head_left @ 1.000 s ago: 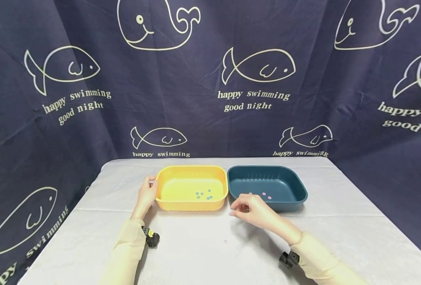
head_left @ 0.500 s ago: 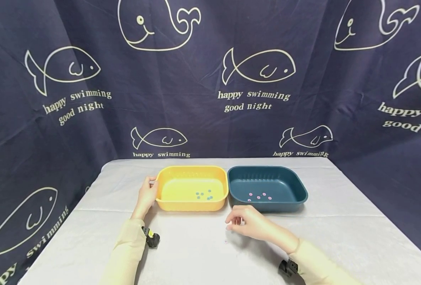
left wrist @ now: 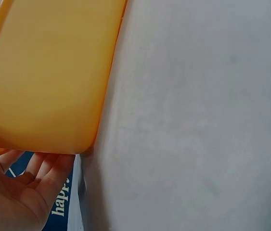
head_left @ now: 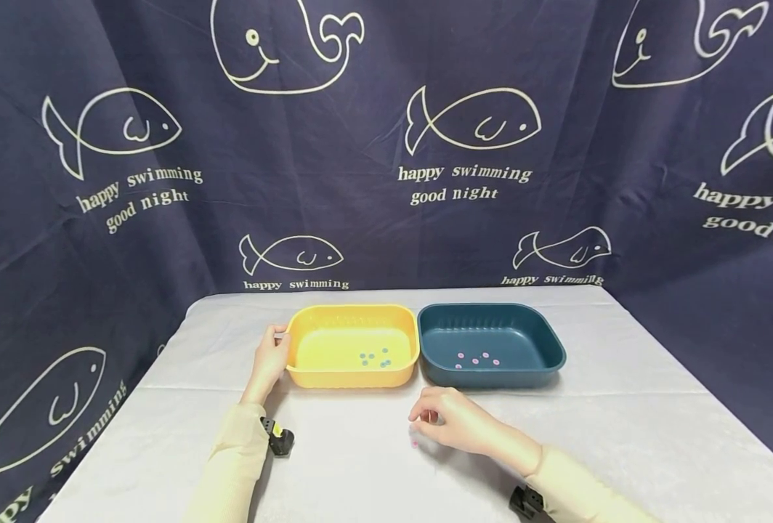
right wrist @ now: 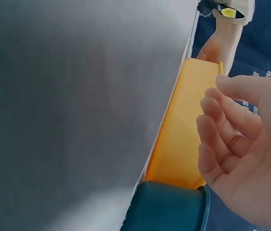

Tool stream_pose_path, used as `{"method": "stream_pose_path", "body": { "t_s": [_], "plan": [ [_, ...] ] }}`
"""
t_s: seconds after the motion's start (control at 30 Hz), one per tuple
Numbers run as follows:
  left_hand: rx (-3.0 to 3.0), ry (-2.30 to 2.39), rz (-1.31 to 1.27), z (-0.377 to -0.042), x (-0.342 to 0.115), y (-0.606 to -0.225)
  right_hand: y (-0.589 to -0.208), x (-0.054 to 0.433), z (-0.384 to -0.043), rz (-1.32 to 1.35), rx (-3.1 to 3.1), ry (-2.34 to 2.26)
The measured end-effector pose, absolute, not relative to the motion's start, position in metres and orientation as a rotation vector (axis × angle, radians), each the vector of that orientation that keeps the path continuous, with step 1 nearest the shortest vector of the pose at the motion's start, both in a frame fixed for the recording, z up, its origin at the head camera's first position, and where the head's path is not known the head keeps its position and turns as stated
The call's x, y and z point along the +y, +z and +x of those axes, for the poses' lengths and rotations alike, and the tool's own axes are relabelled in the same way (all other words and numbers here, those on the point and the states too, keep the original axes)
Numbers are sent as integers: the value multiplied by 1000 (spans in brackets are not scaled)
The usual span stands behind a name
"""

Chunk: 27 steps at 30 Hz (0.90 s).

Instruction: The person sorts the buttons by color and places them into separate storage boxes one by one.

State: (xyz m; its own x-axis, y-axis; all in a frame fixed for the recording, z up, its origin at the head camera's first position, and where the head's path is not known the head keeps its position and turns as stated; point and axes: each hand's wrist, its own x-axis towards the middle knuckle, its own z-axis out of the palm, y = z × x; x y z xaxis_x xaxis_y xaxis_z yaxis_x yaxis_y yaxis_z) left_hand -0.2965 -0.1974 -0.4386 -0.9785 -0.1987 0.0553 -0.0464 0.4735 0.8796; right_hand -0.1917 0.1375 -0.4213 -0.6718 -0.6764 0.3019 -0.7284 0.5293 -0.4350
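Note:
My left hand [head_left: 272, 361] holds the left end of a yellow plastic bin [head_left: 354, 378], fingers along its end wall and thumb by the rim; the left wrist view shows the fingers [left wrist: 48, 171] against that wall. Several small blue button-like discs [head_left: 371, 356] lie inside. Above the table in front of a dark teal bin [head_left: 491, 379], my right hand [head_left: 455, 421] has loosely bent fingers, thumb and index tips apart. In the right wrist view nothing shows between those fingers [right wrist: 212, 130]. A small pink button-like disc [head_left: 415, 443] lies on the table just below its fingertips.
Several pink discs [head_left: 475, 361] lie in the teal bin, which stands side by side with the yellow one. A pale cloth covers the table [head_left: 334, 465]. A dark blue curtain [head_left: 373, 211] with fish drawings hangs behind the bins.
My right hand has moved back from the teal bin's front edge toward me, down to the pink disc on the table. My left hand stays at the yellow bin.

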Motion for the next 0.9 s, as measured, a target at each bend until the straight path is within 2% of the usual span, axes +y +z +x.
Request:
{"method": "stream_pose_path", "body": {
  "t_s": [0.47,0.9],
  "plan": [
    [-2566,-1521,216,-298,-198,-438,-422,136,-188,1209,-2667,598],
    [-2561,-1518,205,-296,-196,-439,-427,136,-187,1355,-2641,373]
  ]
}}
